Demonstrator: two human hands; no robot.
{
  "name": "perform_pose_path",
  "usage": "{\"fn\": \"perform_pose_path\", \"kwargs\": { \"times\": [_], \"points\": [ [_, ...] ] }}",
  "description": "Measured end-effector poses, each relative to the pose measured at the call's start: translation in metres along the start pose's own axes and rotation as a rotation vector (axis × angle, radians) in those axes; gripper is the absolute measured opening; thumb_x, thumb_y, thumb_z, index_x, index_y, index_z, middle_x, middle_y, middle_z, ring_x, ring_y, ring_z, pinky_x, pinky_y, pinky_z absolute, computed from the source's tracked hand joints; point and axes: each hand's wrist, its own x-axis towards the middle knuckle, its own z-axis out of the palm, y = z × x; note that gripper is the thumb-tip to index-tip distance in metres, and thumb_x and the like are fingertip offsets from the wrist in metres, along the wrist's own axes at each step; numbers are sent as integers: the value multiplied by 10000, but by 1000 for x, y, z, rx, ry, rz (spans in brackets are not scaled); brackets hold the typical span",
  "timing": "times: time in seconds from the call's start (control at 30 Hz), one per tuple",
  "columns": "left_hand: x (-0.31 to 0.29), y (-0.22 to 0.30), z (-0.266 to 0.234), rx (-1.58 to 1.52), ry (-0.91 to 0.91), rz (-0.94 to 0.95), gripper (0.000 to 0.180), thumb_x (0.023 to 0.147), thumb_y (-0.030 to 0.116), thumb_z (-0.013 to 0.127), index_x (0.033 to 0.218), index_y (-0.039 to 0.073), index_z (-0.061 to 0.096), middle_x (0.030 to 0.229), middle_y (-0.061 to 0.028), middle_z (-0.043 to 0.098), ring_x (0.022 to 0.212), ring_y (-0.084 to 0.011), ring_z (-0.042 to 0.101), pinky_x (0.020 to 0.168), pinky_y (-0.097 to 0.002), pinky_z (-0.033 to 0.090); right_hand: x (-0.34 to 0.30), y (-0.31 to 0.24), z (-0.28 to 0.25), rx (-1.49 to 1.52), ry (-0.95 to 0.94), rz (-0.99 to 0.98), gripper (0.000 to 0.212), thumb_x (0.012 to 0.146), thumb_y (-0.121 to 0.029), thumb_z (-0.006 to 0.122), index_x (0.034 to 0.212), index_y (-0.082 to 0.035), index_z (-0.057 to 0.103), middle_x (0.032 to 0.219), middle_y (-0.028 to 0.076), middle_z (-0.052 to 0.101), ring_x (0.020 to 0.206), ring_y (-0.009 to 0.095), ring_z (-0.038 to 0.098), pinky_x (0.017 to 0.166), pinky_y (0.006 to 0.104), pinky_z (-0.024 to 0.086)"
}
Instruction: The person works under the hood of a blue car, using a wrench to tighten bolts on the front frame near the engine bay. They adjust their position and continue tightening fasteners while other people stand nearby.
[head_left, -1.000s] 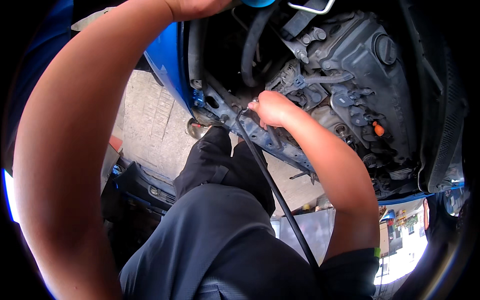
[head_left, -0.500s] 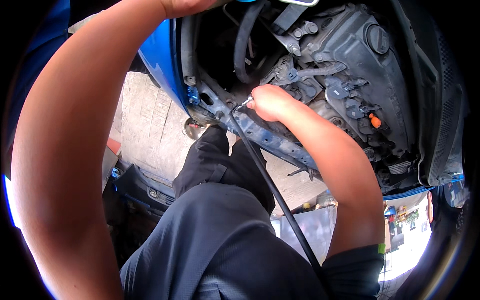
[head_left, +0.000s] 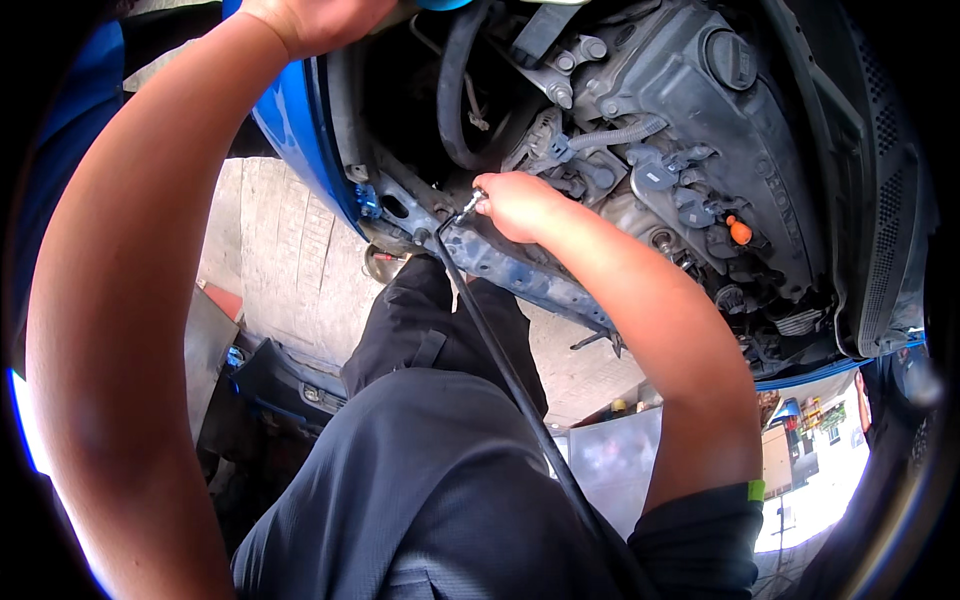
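Open engine bay (head_left: 700, 150) — right hand (head_left: 515, 200), shifted up along the front crossmember (head_left: 520, 275), fingers clenched on metal tool (head_left: 470, 203); left hand (head_left: 310, 20) grip — cannot tell

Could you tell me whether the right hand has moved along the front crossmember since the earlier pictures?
Yes. The right hand has shifted slightly up off the crossmember toward the engine, its small metal tool now visible.

Bright daylight floods the scene, blowing out the lower right and far left edge. The far recess sits in deep shadow. Fisheye bending and black vignetting ring the frame; focus is fairly sharp.
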Motion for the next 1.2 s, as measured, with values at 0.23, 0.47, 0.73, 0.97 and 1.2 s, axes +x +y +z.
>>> {"fn": "perform_pose_path", "kwargs": {
  "times": [0.23,0.47,0.73,0.97,1.2],
  "points": [
    [-4,-3,7,21,40,29,416,639,107,675,1049,46,659,923,-74,657,1125,-292,582,1181,-556,297,-9,9,12,143,73,-4,313,1029,-299,558,1131,-14,641,972,161,726,999,359,683,891,466,516],
    [-3,-2,5,17,-4,6,422,637,117,686,1053,49,658,927,-73,652,1140,-284,581,1185,-553,294,-11,6,19,165,65,63,314,1025,-311,553,1067,-7,624,897,188,706,951,386,679,861,484,512],
    [-1,-2,1,24,-20,4,405,641,141,698,1035,62,648,920,-65,640,1151,-278,567,1199,-540,278,-10,26,17,43,156,-197,378,996,-270,609,1284,-24,590,1084,204,714,1046,401,668,911,481,518],
    [-4,-4,2,18,1,20,390,641,141,697,1021,64,653,904,-67,641,1134,-283,577,1196,-535,288,-7,-5,5,390,-128,181,427,1065,-347,472,1059,62,596,751,159,718,675,285,712,733,431,550],
    [5,2,10,-18,44,22,292,662,149,691,940,78,636,850,-60,634,1092,-279,585,1185,-512,312,-18,-11,10,512,21,278,337,1034,-269,542,1189,30,560,905,195,708,741,313,707,778,438,546]
  ]
}}
